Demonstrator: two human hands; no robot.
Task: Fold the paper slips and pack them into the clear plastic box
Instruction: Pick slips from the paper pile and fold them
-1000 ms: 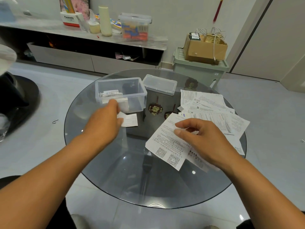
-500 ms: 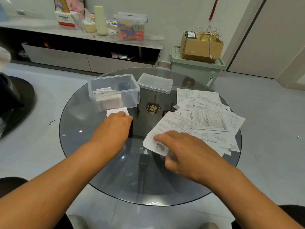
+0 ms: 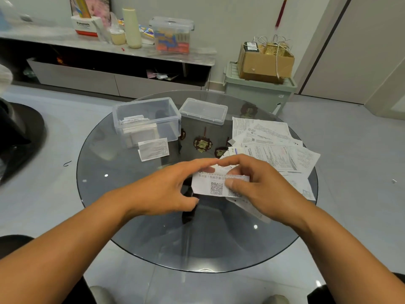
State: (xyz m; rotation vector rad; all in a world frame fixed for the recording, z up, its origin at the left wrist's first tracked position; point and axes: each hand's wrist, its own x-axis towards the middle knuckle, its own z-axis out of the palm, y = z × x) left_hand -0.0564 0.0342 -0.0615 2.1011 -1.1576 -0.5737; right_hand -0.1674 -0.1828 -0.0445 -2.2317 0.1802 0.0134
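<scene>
White printed paper sits between both hands over the near middle of the round smoked-glass table: the right hand pinches a paper slip, thumb pressed on its printed face just beside a QR code and the other fingers curled behind and over its top edge. The left hand reaches in from the left with fingers stretched out and loosely spread, its fingertips meeting the slip's upper left edge and almost touching the right index finger; the left thumb hangs below, apart from the paper. More paper trails out beneath the right palm toward the table. Just right of and behind the hands, a loose pile of unfolded receipts lies fanned across the glass up to the table's right rim. Further back on the left stands the clear plastic box, open at the top, with a batch of folded slips standing in its left part. One folded slip lies flat on the glass touching or just in front of the box's near wall. The box's lid rests to the right of the box. Dark ornaments with gold lettering show through the glass between box and receipts.
</scene>
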